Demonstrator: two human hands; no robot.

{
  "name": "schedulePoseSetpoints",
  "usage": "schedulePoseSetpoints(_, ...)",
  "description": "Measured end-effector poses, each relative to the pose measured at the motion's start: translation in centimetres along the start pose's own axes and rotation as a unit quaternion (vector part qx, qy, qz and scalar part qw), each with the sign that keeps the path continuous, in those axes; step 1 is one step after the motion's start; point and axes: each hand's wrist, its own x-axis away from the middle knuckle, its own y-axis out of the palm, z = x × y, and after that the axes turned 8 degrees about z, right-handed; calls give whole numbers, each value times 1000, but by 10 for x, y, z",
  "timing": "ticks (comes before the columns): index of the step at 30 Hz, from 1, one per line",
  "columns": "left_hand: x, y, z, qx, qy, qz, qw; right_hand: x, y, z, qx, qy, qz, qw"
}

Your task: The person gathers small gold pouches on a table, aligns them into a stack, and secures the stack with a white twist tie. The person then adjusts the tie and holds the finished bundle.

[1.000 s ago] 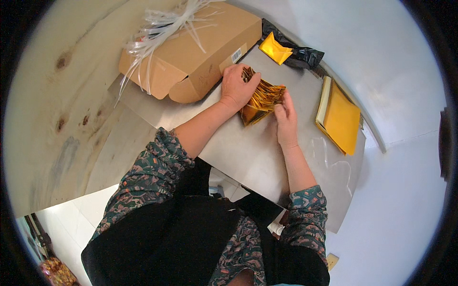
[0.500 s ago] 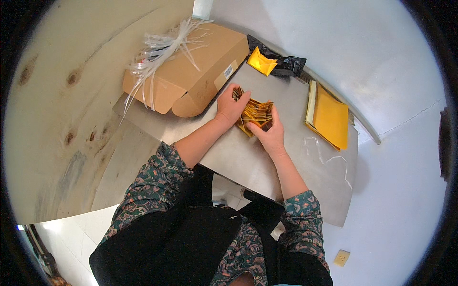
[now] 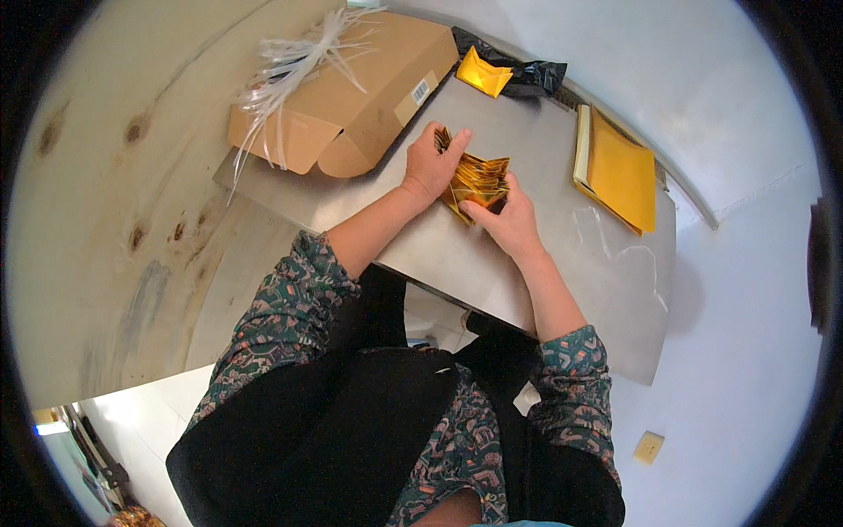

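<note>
Between my two hands is a bunch of folded gold foil papers (image 3: 479, 179), their many thin edges fanned and pressed together. My left hand (image 3: 428, 167) closes round the left end, its thumb across the top. At the other end my right hand (image 3: 511, 218) grips the bunch, with thumb at the near side and fingers behind. Both hands are just above the metal tabletop (image 3: 439, 250). Beyond them, one folded gold piece (image 3: 484, 73) rests by a crumpled black plastic bag (image 3: 537, 77). To the right lies a stack of yellow-gold sheets (image 3: 619, 171).
A brown cardboard box (image 3: 369, 97) stands at the left back, with a bundle of white plastic strips (image 3: 303, 66) draped over it. Thin clear strips (image 3: 628, 255) lie on the table's right side. A wooden panel (image 3: 114, 220) rises at the left; a white wall (image 3: 746, 290) borders the right.
The whole view has shifted, so the table and box sit higher in the picture. Both hands keep their hold on the gold papers, with only slight finger movement.
</note>
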Motion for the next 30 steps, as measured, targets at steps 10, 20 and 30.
schedulePoseSetpoints(10, 0, -2, 23, 67, -9, -55, 996, -7, 4, 14, -152, 21, 105, 982)
schedulePoseSetpoints(20, 58, 11, 49, 449, -300, -199, 818, -7, -12, -6, -56, -117, 254, 958)
schedulePoseSetpoints(30, 65, 18, 86, 545, -196, -176, 796, 26, -21, -37, 108, -317, 266, 904)
